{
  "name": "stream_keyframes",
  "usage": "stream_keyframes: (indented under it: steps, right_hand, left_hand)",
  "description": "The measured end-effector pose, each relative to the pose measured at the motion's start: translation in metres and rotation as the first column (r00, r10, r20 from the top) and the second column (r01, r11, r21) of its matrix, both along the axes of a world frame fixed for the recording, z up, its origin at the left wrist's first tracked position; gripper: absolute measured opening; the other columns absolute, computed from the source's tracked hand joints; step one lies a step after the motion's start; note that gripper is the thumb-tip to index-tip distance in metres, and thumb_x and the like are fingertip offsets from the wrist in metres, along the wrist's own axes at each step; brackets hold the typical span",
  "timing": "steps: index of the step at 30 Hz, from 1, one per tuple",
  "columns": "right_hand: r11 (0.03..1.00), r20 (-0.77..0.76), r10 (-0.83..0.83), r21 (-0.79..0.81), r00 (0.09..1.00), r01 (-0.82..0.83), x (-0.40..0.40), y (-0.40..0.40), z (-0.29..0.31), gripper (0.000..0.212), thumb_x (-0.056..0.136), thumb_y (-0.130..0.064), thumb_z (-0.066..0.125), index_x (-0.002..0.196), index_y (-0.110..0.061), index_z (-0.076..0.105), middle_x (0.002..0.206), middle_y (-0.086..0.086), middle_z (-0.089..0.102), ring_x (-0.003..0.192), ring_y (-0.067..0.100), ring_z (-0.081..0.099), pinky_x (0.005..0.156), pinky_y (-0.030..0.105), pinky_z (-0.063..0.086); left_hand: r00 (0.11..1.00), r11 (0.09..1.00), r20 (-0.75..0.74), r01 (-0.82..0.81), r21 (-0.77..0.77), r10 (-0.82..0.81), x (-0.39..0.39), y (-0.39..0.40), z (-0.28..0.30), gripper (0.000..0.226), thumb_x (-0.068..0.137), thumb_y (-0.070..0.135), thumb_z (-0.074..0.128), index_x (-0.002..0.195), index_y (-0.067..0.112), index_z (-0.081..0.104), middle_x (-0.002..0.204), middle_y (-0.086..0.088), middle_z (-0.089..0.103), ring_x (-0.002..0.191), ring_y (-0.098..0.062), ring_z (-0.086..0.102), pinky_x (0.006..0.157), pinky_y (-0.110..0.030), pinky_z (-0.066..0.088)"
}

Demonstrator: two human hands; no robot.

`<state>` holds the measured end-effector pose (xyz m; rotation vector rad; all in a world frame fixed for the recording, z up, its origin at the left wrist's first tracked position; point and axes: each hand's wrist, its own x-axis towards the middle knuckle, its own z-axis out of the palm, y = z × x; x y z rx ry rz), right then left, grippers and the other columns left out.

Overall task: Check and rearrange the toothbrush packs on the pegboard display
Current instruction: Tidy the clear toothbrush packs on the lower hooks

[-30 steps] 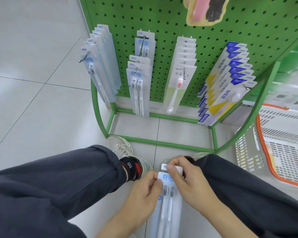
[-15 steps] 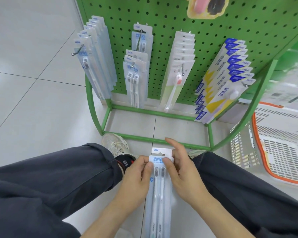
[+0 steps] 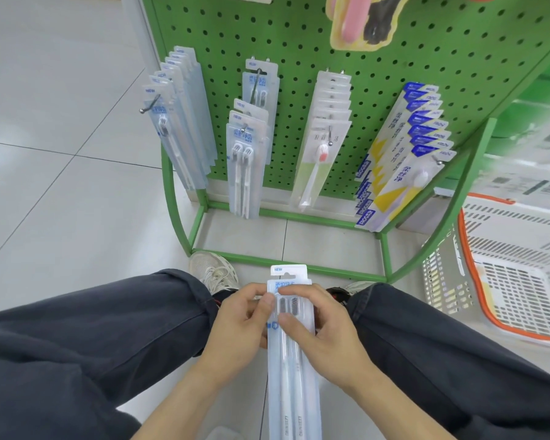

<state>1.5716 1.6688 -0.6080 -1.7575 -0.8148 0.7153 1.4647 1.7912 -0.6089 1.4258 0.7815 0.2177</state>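
Twin toothbrush pack (image 3: 291, 360) sits near, low centre, between the knees, well short of the green pegboard (image 3: 346, 58). Left hand (image 3: 238, 328) pinches its left edge; right hand (image 3: 326, 331) fingers curl over the front. Likely light, stiff card with slick blister; best held by the edges near the hang hole.

The held toothbrush pack (image 3: 291, 360) runs off the bottom edge.

Bright, even overhead light fills the scene with only soft shadows, the glossy pale grey floor tiles (image 3: 54, 192) carry a mild sheen, wide-angle distortion bows the green perforated metal pegboard stand (image 3: 299, 52), and the right edge is smeared and blurred.
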Motion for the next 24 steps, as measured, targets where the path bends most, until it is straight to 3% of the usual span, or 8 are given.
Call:
stream_keyframes:
  steps: [3, 5, 8, 12, 15, 20, 24]
  right_hand:
    - [0.986, -0.152, -0.162, 0.009, 0.975, 0.165, -0.005, 0.004, -0.004, 0.009, 0.093, -0.015, 0.072, 0.096, -0.023, 0.074, 0.099, -0.006, 0.074, 0.099, 0.014, 0.069, 0.093, 0.035, 0.053]
    - [0.975, -0.148, -0.218, 0.013, 0.965, 0.222, -0.007, 0.006, -0.006, 0.005, 0.092, -0.017, 0.072, 0.088, -0.015, 0.074, 0.088, -0.002, 0.075, 0.088, 0.011, 0.07, 0.086, 0.032, 0.054]
    - [0.951, -0.177, -0.289, 0.061, 0.941, 0.303, -0.008, 0.008, -0.005, 0.017, 0.092, -0.023, 0.068, 0.082, -0.01, 0.073, 0.078, -0.001, 0.073, 0.076, 0.006, 0.066, 0.076, 0.021, 0.05]
    - [0.977, -0.25, -0.188, 0.05, 0.95, 0.207, -0.003, 0.006, -0.01, 0.019, 0.093, -0.032, 0.063, 0.099, -0.017, 0.075, 0.097, -0.003, 0.076, 0.096, 0.011, 0.069, 0.089, 0.027, 0.051]
    - [0.995, -0.272, -0.078, 0.044, 0.959, 0.093, -0.002, 0.005, -0.015, 0.019, 0.093, -0.023, 0.072, 0.111, -0.026, 0.071, 0.111, -0.002, 0.074, 0.108, 0.018, 0.068, 0.097, 0.036, 0.052]
    - [0.973, -0.286, -0.167, 0.105, 0.944, 0.205, 0.0, 0.006, -0.014, 0.033, 0.078, -0.024, 0.08, 0.111, -0.021, 0.073, 0.102, -0.001, 0.076, 0.092, 0.018, 0.072, 0.082, 0.028, 0.056]
    - [0.977, -0.341, -0.171, 0.06, 0.924, 0.202, 0.012, 0.002, -0.016, 0.048, 0.068, -0.021, 0.086, 0.114, -0.02, 0.073, 0.104, 0.004, 0.078, 0.094, 0.024, 0.074, 0.087, 0.037, 0.059]
  left_hand:
    - [1.0, 1.0, -0.004, 0.023, -0.005, -0.023, 0.0, -0.003, 0.002, 0.019, 0.105, 0.015, 0.049, 0.11, 0.017, 0.068, 0.084, -0.01, 0.076, 0.075, -0.03, 0.075, 0.064, -0.047, 0.062]
    - [0.999, 0.999, -0.017, 0.036, -0.01, -0.037, 0.0, -0.006, 0.001, 0.02, 0.105, 0.015, 0.05, 0.111, 0.019, 0.068, 0.086, -0.01, 0.076, 0.076, -0.031, 0.075, 0.067, -0.05, 0.062]
    - [0.996, 0.994, 0.001, 0.085, -0.066, -0.086, -0.001, -0.009, 0.0, 0.022, 0.103, 0.011, 0.053, 0.118, 0.021, 0.065, 0.09, -0.012, 0.076, 0.081, -0.035, 0.074, 0.07, -0.05, 0.062]
    - [0.999, 0.993, 0.002, -0.038, -0.109, 0.038, 0.0, -0.008, 0.001, 0.017, 0.1, 0.007, 0.058, 0.112, 0.014, 0.067, 0.086, -0.01, 0.077, 0.074, -0.028, 0.075, 0.063, -0.038, 0.062]
    - [0.991, 0.988, -0.037, -0.135, -0.079, 0.132, 0.0, -0.004, -0.003, 0.013, 0.098, 0.01, 0.061, 0.105, 0.017, 0.07, 0.084, -0.009, 0.076, 0.077, -0.027, 0.072, 0.063, -0.03, 0.059]
    - [0.999, 0.996, -0.046, -0.012, -0.089, 0.008, -0.001, 0.001, -0.009, 0.017, 0.099, 0.017, 0.061, 0.113, 0.024, 0.068, 0.092, -0.002, 0.078, 0.093, -0.019, 0.073, 0.084, -0.034, 0.059]
    - [0.998, 0.994, 0.012, 0.07, -0.082, -0.069, -0.001, 0.001, -0.006, 0.022, 0.099, 0.012, 0.061, 0.118, 0.023, 0.065, 0.09, -0.002, 0.079, 0.092, -0.012, 0.074, 0.079, -0.015, 0.053]
